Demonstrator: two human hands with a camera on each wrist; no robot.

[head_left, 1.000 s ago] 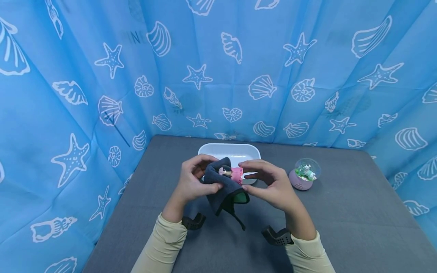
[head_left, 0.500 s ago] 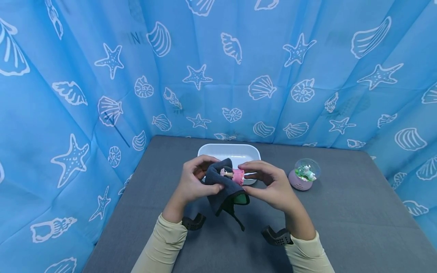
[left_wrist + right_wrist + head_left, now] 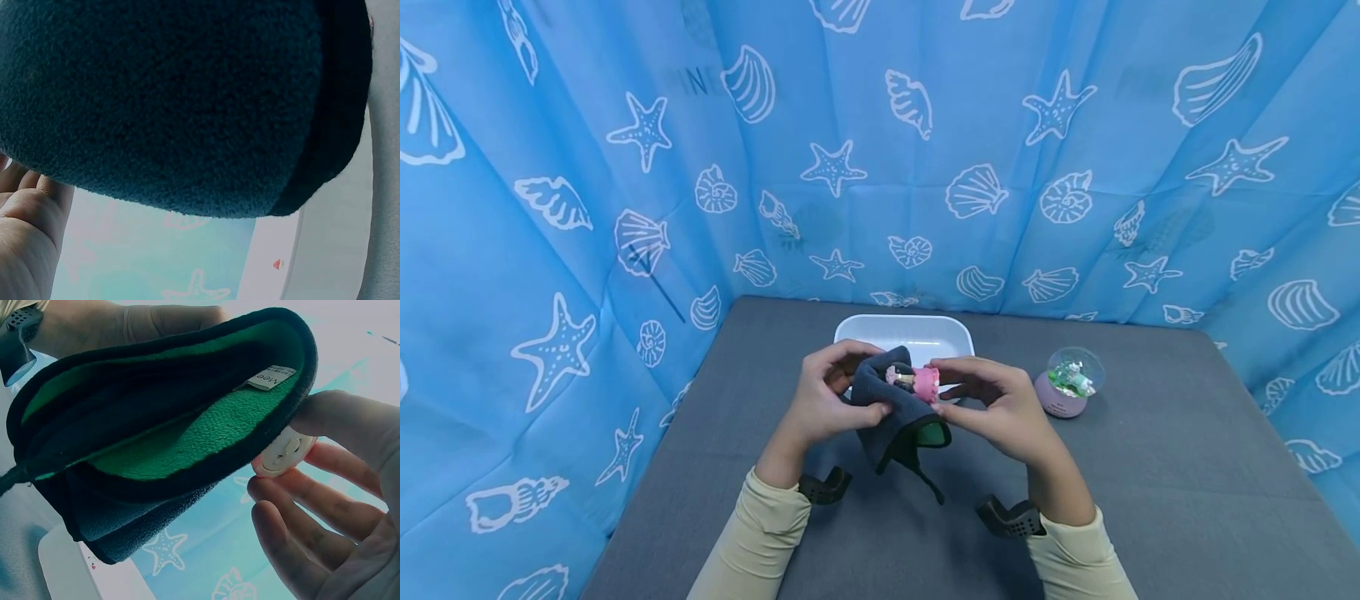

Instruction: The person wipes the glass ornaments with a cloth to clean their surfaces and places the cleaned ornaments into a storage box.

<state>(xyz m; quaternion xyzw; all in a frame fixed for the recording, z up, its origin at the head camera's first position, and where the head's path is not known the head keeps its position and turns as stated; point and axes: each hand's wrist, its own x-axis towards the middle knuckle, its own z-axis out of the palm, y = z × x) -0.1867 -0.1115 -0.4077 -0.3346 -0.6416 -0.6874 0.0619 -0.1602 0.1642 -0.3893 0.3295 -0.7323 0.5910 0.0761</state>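
Note:
A small figurine with a pink base [image 3: 927,385] lies sideways against a dark grey-blue cloth [image 3: 887,408] above the table. My left hand [image 3: 823,396] holds the folded cloth around the figurine's dark-topped end, its thumb pressing on the near side. From the other side, my right hand [image 3: 1000,404] pinches the pink base between thumb and fingers. The right wrist view shows the cloth's green inner face [image 3: 215,440], black edging and a label, with the round pale underside [image 3: 284,453] of the base beside it. In the left wrist view the cloth [image 3: 162,106] hides the figurine.
A white tray [image 3: 902,323] stands on the grey table just behind my hands. To the right is a snow globe [image 3: 1067,383] with a lilac base. A blue shell-patterned curtain [image 3: 880,167] hangs along the back and sides.
The figurine has shifted slightly to the right and turned a little in my fingers. The cloth's hanging loop has swung slightly right. Both hands keep their holds.

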